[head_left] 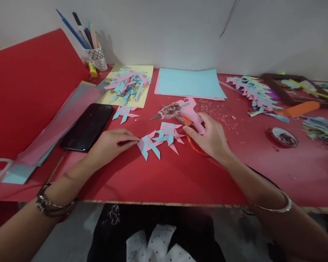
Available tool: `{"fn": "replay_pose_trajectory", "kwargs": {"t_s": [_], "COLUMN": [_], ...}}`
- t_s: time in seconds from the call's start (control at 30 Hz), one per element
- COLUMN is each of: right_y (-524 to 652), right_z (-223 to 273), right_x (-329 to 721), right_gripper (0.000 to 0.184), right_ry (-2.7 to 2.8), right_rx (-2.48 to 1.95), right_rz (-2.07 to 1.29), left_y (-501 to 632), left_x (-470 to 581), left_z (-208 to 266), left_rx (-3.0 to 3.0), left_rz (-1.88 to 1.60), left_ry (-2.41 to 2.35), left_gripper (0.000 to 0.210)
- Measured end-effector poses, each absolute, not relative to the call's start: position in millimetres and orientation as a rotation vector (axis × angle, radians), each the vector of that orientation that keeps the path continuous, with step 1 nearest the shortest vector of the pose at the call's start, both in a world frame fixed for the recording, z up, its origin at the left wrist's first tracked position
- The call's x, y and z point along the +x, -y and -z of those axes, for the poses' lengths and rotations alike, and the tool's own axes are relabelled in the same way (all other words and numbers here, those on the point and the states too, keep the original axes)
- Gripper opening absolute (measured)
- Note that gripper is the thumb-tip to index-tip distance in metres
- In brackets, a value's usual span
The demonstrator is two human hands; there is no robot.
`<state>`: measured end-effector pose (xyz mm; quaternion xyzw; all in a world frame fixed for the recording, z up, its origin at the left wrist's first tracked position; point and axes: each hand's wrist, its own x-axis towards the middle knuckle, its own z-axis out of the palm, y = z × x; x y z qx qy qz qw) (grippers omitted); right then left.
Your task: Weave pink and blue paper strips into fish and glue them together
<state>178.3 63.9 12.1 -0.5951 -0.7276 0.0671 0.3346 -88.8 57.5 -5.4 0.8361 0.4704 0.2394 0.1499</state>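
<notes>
My left hand (116,143) pinches the left corner of a woven pink and blue paper fish (148,144) on the red table. Close to its right lie more woven paper fish (168,131), partly overlapping. In my right hand (211,136) is the handle of a pink glue gun (180,108), its nozzle pointing left above the table. Orange-handled scissors (194,147) lie under the glue gun and my right hand, partly hidden by them. Another woven fish (125,113) rests farther back, in front of the yellow sheet.
A black phone (86,126) lies left of my left hand. Paper strips (128,85) are heaped on a yellow sheet (138,102). Behind are blue sheets (187,83) and a pen cup (97,58). At right are a woven paper chain (253,92) and a small dish (282,137).
</notes>
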Motion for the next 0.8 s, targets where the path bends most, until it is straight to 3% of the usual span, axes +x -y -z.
{"fn": "replay_pose_trajectory", "kwargs": {"t_s": [0.27, 0.8], "right_y": [-63.9, -64.5], "right_z": [-11.9, -11.8], "right_x": [179.5, 179.3], "right_gripper": [0.027, 0.027], "right_ry": [1.923, 1.934], "right_rx": [-1.558, -1.57], "right_rz": [-0.16, -0.161], "left_y": [-52.9, -53.7], "left_x": [-91.6, -94.3], "left_z": [3.4, 6.2], "left_rx": [2.417, 2.461], "left_rz": [-0.714, -0.679], "left_ry": [-1.363, -1.292], "left_gripper": [0.026, 0.031]}}
